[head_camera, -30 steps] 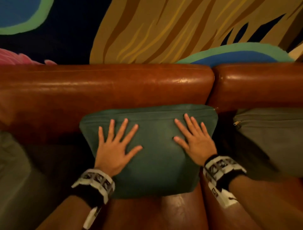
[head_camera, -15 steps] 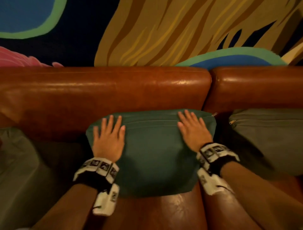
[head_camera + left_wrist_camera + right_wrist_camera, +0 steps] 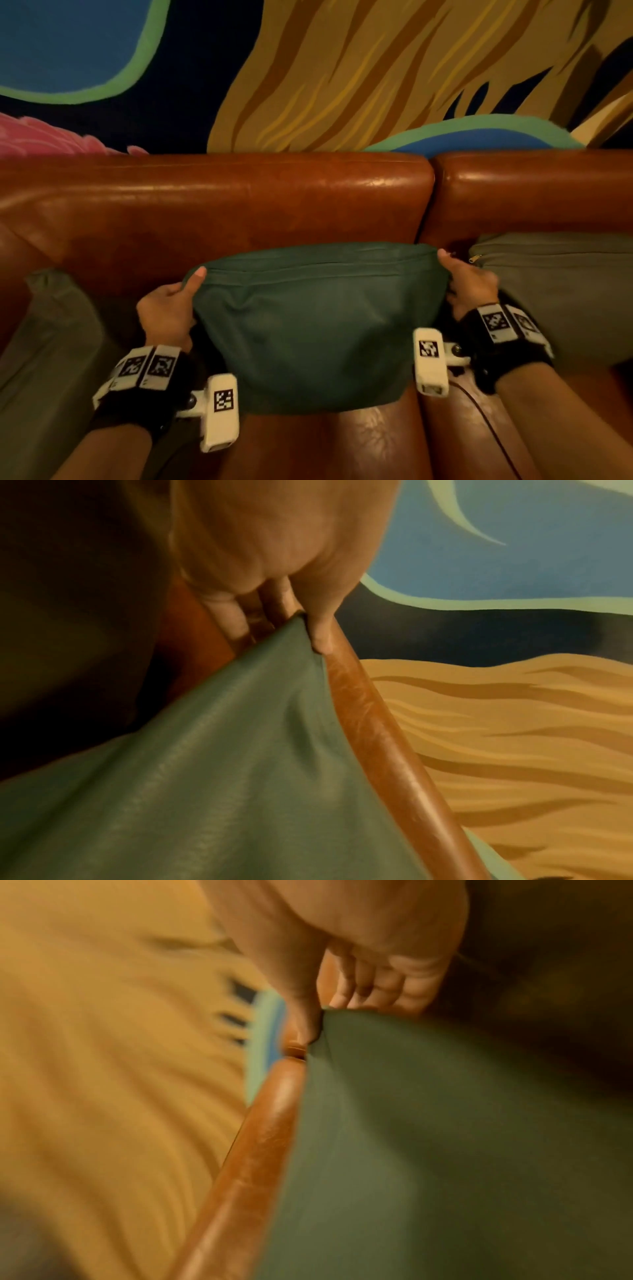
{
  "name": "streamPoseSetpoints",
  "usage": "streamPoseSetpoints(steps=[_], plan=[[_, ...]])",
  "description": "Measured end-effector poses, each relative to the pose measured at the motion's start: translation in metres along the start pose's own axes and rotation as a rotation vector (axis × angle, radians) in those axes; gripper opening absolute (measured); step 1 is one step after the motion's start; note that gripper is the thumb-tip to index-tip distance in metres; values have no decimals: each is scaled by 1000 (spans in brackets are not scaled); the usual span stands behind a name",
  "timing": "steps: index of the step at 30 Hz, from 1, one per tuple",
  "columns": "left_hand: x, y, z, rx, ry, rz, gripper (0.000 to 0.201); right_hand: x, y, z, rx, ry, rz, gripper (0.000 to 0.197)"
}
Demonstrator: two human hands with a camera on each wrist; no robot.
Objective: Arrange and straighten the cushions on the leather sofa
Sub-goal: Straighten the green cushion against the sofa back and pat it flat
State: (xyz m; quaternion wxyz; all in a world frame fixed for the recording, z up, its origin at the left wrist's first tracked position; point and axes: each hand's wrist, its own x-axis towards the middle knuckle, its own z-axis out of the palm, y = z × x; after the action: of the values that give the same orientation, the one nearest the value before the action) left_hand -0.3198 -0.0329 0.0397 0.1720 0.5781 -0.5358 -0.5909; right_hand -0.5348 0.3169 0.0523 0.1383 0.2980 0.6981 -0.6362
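A dark green cushion (image 3: 315,322) stands upright against the brown leather sofa's backrest (image 3: 219,205), in the middle of the head view. My left hand (image 3: 171,305) grips its upper left corner, thumb on the front and fingers behind. My right hand (image 3: 469,284) grips the upper right corner the same way. In the left wrist view the thumb (image 3: 320,634) pinches the green cushion (image 3: 222,777) fabric at the corner. The right wrist view is blurred, with my right hand's thumb (image 3: 304,1015) on the green cushion (image 3: 445,1137) corner.
An olive-grey cushion (image 3: 561,291) with a zip leans on the backrest to the right. Another grey-green cushion (image 3: 44,359) lies at the left edge. The shiny brown seat (image 3: 342,442) runs along the bottom. A painted mural wall (image 3: 342,68) rises behind the sofa.
Both hands slid from lying flat on the cushion's front out to its top corners and took hold of them. The cushion now looks pulled wider at the top.
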Motion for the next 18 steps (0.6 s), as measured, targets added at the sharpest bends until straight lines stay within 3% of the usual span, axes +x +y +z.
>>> streamPoseSetpoints(steps=[4, 7, 10, 12, 14, 18], plan=[[-1, -12, -7, 68, 43, 110, 29, -3, 8, -17, -51, 3, -153, 34], [-6, -13, 3, 129, 111, 148, 42, -5, 22, -17, -21, 49, -132, 36], [-13, -16, 7, -90, 45, 80, 59, -13, 22, -16, 152, -127, -50, 27], [-21, -15, 7, -111, -28, 120, 38, -20, 20, -18, 158, -188, -70, 9], [-26, -9, 5, -80, -25, 235, 18, -19, 22, -20, 159, -161, -177, 10], [-21, -17, 4, -38, -3, 327, 15, -17, 39, -19, 168, -126, -227, 11]])
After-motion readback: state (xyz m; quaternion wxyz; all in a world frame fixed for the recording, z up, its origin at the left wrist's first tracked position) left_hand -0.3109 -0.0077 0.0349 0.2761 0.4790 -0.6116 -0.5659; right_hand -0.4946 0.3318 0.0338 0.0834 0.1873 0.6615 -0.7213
